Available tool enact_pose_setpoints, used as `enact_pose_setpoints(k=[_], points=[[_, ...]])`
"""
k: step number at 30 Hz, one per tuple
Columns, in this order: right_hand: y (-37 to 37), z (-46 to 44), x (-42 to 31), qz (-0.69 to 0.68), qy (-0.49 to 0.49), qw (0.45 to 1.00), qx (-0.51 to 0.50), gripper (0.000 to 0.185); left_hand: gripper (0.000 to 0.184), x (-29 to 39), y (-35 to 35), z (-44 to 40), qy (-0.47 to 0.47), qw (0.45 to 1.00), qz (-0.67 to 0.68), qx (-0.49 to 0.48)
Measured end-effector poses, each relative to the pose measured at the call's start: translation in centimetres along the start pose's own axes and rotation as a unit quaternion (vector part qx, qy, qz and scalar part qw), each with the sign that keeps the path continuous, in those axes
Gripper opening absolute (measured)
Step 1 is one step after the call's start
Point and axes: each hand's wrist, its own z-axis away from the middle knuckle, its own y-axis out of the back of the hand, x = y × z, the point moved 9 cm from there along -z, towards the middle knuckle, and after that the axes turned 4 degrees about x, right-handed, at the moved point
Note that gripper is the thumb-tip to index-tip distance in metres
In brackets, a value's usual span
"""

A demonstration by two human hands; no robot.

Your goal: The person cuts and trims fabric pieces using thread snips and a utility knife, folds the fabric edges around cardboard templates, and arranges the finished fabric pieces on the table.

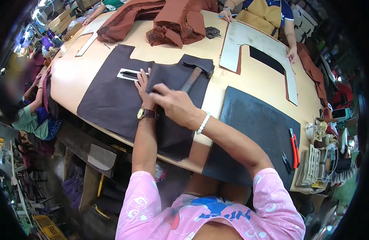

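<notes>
My left hand [142, 86] lies on a dark brown fabric piece [112, 88], fingers spread, beside a white slotted template [126, 75] with a dark strip in its slot. Above my left wrist, my right hand [174, 105] has its fingers curled in and slightly blurred. It is close to a raised fold of the dark fabric; what its fingertips hold, if anything, is hidden. A tool that looks like a hammer [190, 81] rests on the fabric, to the right of the fold.
A black mat [252, 128] carries red-handled cutters [294, 148] and small dark snips [286, 163]. Rust-brown fabric [178, 24] is heaped at the back. Across the table, a co-worker's hands hold a white pattern board [254, 34]. Another person works at left.
</notes>
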Motion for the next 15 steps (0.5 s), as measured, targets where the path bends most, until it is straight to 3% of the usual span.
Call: enact_pose_setpoints(k=[1, 4, 6, 8, 9, 12, 14, 15], points=[[-0.6, 0.5, -0.1, 0.008, 0.013, 1.0, -0.011, 0.04, 0.061, 0.1, -0.1, 0.0, 0.001, 1.0, -0.004, -0.025], [1.5, 1.1, 3.8, 0.066, -0.086, 0.993, 0.056, 0.041, 0.055, 0.6, 1.7, -1.4, 0.06, 0.99, 0.001, -0.124], [3.2, 1.7, 9.2, 0.143, -0.188, 0.968, 0.084, 0.047, 0.058, 0.6, 2.3, -1.7, 0.106, 0.986, 0.052, -0.116], [4.7, 2.9, 13.4, 0.076, -0.268, 0.955, 0.102, 0.055, 0.059, 0.6, 2.3, -1.7, 0.111, 0.984, 0.055, -0.127], [4.8, 3.1, 13.7, 0.01, -0.276, 0.955, 0.107, 0.059, 0.061, 0.6, 2.3, -1.7, 0.114, 0.983, 0.059, -0.135], [3.8, 2.5, 10.6, -0.074, -0.15, 0.979, 0.118, 0.061, 0.061, 0.7, 2.4, -1.7, 0.114, 0.983, 0.052, -0.136], [2.5, 1.7, 8.8, -0.119, -0.173, 0.977, 0.044, 0.063, 0.062, 0.7, 2.3, -1.7, 0.112, 0.983, 0.056, -0.135], [2.2, 1.3, 8.4, -0.07, -0.21, 0.975, 0.011, 0.059, 0.062, 0.7, 2.4, -1.7, 0.112, 0.983, 0.061, -0.134]])
